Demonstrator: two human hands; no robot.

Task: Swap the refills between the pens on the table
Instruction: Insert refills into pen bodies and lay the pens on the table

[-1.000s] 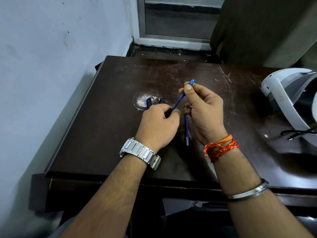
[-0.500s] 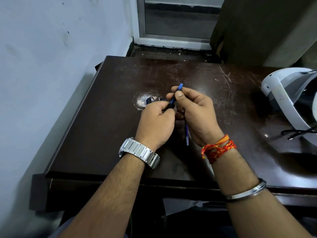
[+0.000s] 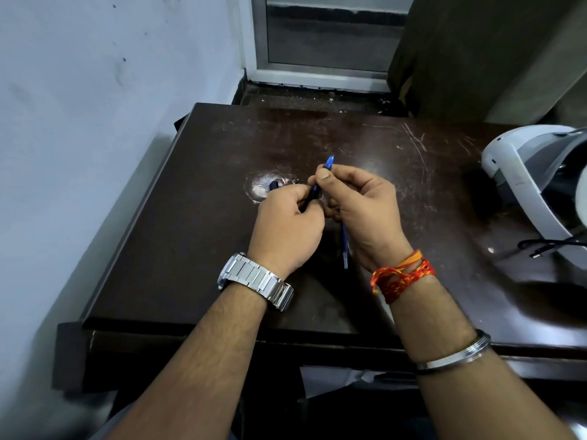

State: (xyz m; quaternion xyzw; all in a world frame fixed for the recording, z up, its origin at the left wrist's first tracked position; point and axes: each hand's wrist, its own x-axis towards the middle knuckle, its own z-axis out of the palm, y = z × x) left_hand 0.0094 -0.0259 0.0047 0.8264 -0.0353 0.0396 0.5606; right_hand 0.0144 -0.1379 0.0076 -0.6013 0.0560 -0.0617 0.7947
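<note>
Over the middle of the dark table [image 3: 197,236], my left hand [image 3: 286,223] grips a dark pen barrel [image 3: 313,195]. My right hand [image 3: 362,204] pinches a blue refill [image 3: 328,161] whose lower end sits inside that barrel; its blue tip sticks up past my thumb. A second thin blue refill [image 3: 344,249] lies on the table between my wrists. Another dark pen part [image 3: 273,185] lies just beyond my left knuckles, mostly hidden.
A white and grey headset [image 3: 524,182] with a black cable [image 3: 546,249] sits at the table's right side. A pale wall runs along the left. A worn pale patch [image 3: 262,185] marks the tabletop near the pen parts.
My right hand has moved left toward my left hand, pushing the blue refill further into the barrel; less of the refill shows between the hands now.
</note>
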